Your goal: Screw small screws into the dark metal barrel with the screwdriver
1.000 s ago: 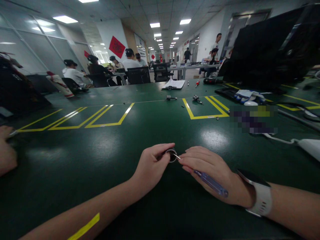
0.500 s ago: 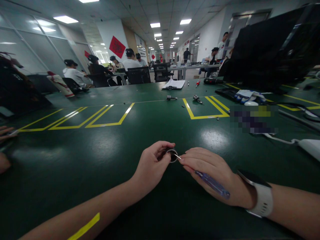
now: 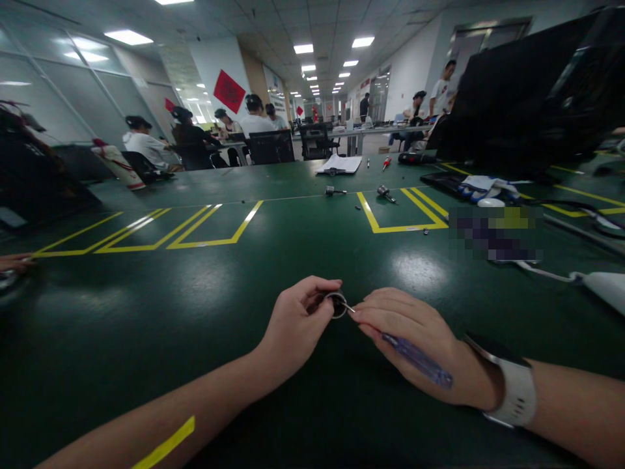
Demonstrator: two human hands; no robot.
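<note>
Near the middle of the green table, my left hand [image 3: 299,324] pinches a small round metal ring [image 3: 336,315] between thumb and fingers. My right hand [image 3: 407,339] grips a screwdriver [image 3: 420,361] with a clear purplish handle, which points down to the right under the palm. The thin metal shaft reaches left to the ring's right edge; whether its tip touches the inside is too small to tell. Farther back lie two small metal parts, one [image 3: 332,191] lying flat and another [image 3: 384,193] beside the yellow tape.
Behind, a clipboard with paper [image 3: 342,164] and a red tool [image 3: 387,162] lie on the green table [image 3: 273,260]. Gloves [image 3: 488,187], cables and a black monitor [image 3: 532,98] stand at the right. Another person's hand [image 3: 14,262] shows at the left edge. People sit beyond.
The screwdriver handle has shifted slightly right and down or turned a little. My left hand and the ring look nearly unmoved. The other person's hand at the left edge has moved.
</note>
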